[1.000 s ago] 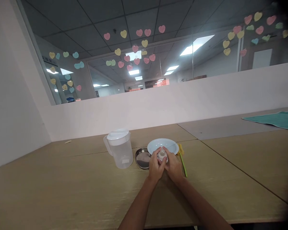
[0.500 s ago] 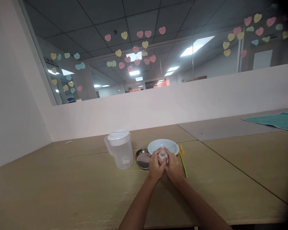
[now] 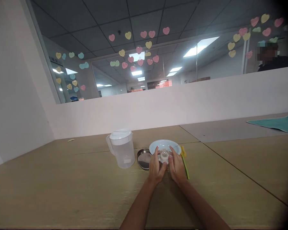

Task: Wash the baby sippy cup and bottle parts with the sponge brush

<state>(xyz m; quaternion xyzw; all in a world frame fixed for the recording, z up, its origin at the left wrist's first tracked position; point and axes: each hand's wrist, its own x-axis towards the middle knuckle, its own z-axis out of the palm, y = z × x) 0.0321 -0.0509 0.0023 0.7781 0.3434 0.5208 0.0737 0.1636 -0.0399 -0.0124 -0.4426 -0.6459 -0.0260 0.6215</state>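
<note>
- Table (image 3: 86, 191): wood top, seams across, grey panel twd far edge on R; near edge at bottom of view.
- Window (image 3: 144, 19): above white wall (image 3: 134, 115) that runs along table's far edge; heart notes (image 3: 166, 30) stuck on in pink, yel., grn., blue. Person (image 3: 276, 62) in dk top behind it, upper R.
- Cloth (image 3: 278, 124): teal, flat, nr far edge, R side.
- Jug (image 3: 124, 151): see-thru, white lid, handle on L, upright, btwn far & near edges.
- Bowl (image 3: 166, 142): pale blue, R of jug, on far-edge side of hands.
- L hand (image 3: 155, 169) & R hand (image 3: 178, 167): come in from near edge, one each side of bottle (image 3: 164, 157), fingers extended twd far edge, thumbs at its near side; can't tell if either grips.
- Tin (image 3: 144, 157): metal, shallow, btwn jug & bowl, partly behind L hand.
- Brush: just R of bowl & R hand; yel. head twd far edge, grn. handle (image 3: 185, 166) twd near edge.
- Bottle: btwn hands, in front of bowl; clear domed top, white collar, approx. upright.
- Stick (image 3: 71, 140): nr far L corner.
</note>
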